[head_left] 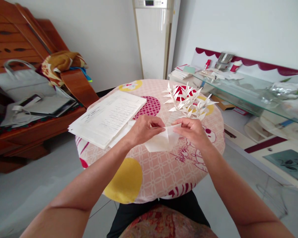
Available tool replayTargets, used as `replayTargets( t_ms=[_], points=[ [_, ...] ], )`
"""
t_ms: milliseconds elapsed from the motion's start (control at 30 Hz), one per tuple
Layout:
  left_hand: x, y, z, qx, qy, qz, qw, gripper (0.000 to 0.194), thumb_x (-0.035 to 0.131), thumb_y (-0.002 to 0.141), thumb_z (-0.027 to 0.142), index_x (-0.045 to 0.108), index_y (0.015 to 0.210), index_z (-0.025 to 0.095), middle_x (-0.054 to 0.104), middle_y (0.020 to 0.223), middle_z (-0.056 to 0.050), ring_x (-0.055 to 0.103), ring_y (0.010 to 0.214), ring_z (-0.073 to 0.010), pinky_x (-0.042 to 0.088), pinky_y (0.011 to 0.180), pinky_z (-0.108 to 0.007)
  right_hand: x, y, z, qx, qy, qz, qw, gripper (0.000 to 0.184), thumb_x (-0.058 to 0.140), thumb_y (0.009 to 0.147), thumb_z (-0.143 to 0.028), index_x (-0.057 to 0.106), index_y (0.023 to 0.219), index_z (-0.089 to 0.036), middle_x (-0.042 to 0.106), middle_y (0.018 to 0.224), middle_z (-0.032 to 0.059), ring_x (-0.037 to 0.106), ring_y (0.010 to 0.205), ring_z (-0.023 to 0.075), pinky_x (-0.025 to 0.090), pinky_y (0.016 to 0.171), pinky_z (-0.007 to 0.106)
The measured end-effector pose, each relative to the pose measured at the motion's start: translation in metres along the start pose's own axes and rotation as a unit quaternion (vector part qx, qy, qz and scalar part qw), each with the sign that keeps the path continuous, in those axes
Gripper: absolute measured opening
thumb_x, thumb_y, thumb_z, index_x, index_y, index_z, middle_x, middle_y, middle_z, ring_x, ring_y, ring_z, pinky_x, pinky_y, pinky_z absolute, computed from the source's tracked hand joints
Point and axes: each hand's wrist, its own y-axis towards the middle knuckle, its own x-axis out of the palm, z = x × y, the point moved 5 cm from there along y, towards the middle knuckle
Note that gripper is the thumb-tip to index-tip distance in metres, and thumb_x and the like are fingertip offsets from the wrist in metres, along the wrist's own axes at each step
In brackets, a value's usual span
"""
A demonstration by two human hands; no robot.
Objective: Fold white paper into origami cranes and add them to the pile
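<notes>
Here at the round table (154, 168), both hands are on one white sheet (157, 142), held over the middle of the top, between the printed papers (109, 115) and the near right edge. The left hand (147, 127) has its grip pressed together, thumb and fingers pinching the upper left part of the sheet. Across from it, the right hand (192, 130) pinches the upper right part, thumb and fingers closed on the paper. A crease runs down between the two hands, and the lower part of the sheet points toward the near edge; whether it touches the cloth, I can't tell.

Over to the left, the printed papers lie flat in a loose pile, reaching the table's left edge, with paler sheets (121, 135) poking out beside the left hand. And up by the far right edge, there's a whole cluster of folded paper cranes (186, 99), white, wings and points up, crowded close together just beyond the right hand. The cloth under it all is pink, patterned, with a big yellow circle (125, 180) by the near left edge. Off the table, a glass shelf (248, 96) stands to the right, a pale handbag (22, 84) to the left.
</notes>
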Motion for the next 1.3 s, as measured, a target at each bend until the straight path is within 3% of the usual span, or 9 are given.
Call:
replayTargets(
  t_ms=[100,200,500,700,767,867,1000,1133,1300],
  points=[
    [-0.012,-0.011,0.028,0.167,0.214,0.084,0.959,0.014,0.059,0.092,0.02,0.07,0.085,0.018,0.073,0.081,-0.003,0.065,0.076,-0.0141,0.047,0.072,-0.03,-0.019,0.003,0.006,0.039,0.06,0.106,0.992,0.042,0.07,0.08,-0.059,0.072,0.092,-0.019,0.074,0.091,0.0073,0.069,0.083,0.0184,0.057,0.064,0.026],
    [-0.002,-0.025,0.038,0.281,0.328,0.063,0.9,0.015,0.054,0.096,0.017,0.068,0.094,0.02,0.072,0.085,-0.002,0.064,0.08,-0.0147,0.045,0.073,-0.031,-0.015,0.003,0.023,0.156,0.137,0.092,0.974,0.056,0.063,0.08,-0.071,0.069,0.095,-0.017,0.074,0.091,0.0122,0.072,0.08,0.0218,0.061,0.059,0.031],
    [0.048,-0.049,0.016,0.344,0.41,-0.07,0.842,0.022,0.047,0.1,0.014,0.063,0.087,0.017,0.065,0.077,-0.001,0.057,0.074,-0.0143,0.039,0.07,-0.032,0.025,-0.003,0.06,0.279,0.107,-0.045,0.953,0.03,0.074,0.077,-0.047,0.07,0.076,-0.017,0.075,0.076,0.008,0.067,0.059,0.0174,0.055,0.048,0.026],
    [0.077,-0.07,0.011,0.188,0.352,-0.148,0.905,0.014,0.057,0.095,0.022,0.067,0.09,0.014,0.068,0.079,-0.004,0.062,0.072,-0.0185,0.043,0.067,-0.033,0.029,-0.003,0.079,0.265,0.003,-0.048,0.963,0.006,0.065,0.067,-0.013,0.067,0.063,-0.018,0.068,0.057,0.001,0.06,0.048,0.0138,0.046,0.043,0.021],
    [0.069,-0.069,0.011,0.101,0.265,-0.16,0.945,0.023,0.061,0.094,0.037,0.069,0.096,0.016,0.072,0.086,-0.006,0.066,0.076,-0.0196,0.047,0.069,-0.032,0.031,-0.004,0.076,0.222,-0.008,-0.053,0.974,0.007,0.062,0.066,-0.014,0.066,0.064,-0.018,0.07,0.06,0.0014,0.062,0.05,0.0147,0.047,0.045,0.022],
    [0.031,-0.05,0.002,-0.038,0.141,-0.06,0.987,0.02,0.061,0.094,0.033,0.071,0.101,0.017,0.074,0.089,-0.005,0.067,0.071,-0.0138,0.049,0.066,-0.026,0.034,-0.009,0.064,0.164,0.017,-0.049,0.985,0.006,0.061,0.07,-0.02,0.067,0.07,-0.019,0.071,0.064,0.0014,0.065,0.056,0.0166,0.05,0.049,0.024],
    [-0.006,-0.019,-0.029,-0.143,0.099,0.006,0.985,0.047,0.078,0.075,0.03,0.067,0.116,0.012,0.074,0.109,-0.013,0.07,0.082,-0.0179,0.053,0.072,-0.029,0.036,-0.019,0.04,0.113,0.048,-0.041,0.992,0.008,0.061,0.076,-0.027,0.066,0.075,-0.021,0.07,0.068,0.0005,0.066,0.061,0.0173,0.052,0.055,0.027],
    [0.01,-0.01,-0.048,-0.19,-0.085,-0.081,0.975,0.05,0.073,0.075,0.031,0.064,0.12,0.01,0.076,0.091,-0.009,0.07,0.075,-0.0159,0.054,0.068,-0.027,0.035,-0.025,0.021,0.072,0.032,-0.031,0.996,0.013,0.061,0.08,-0.027,0.061,0.069,-0.021,0.064,0.061,-0.0015,0.061,0.057,0.0154,0.048,0.053,0.025],
    [0.018,-0.012,-0.039,-0.209,-0.194,-0.028,0.958,0.027,0.069,0.075,0.026,0.068,0.098,0.012,0.074,0.087,-0.006,0.067,0.074,-0.0126,0.052,0.066,-0.023,0.032,-0.031,0.009,0.037,0.016,-0.015,0.999,0.011,0.06,0.08,-0.025,0.062,0.07,-0.02,0.063,0.063,-0.0015,0.056,0.055,0.0127,0.042,0.05,0.022]
  ],
)
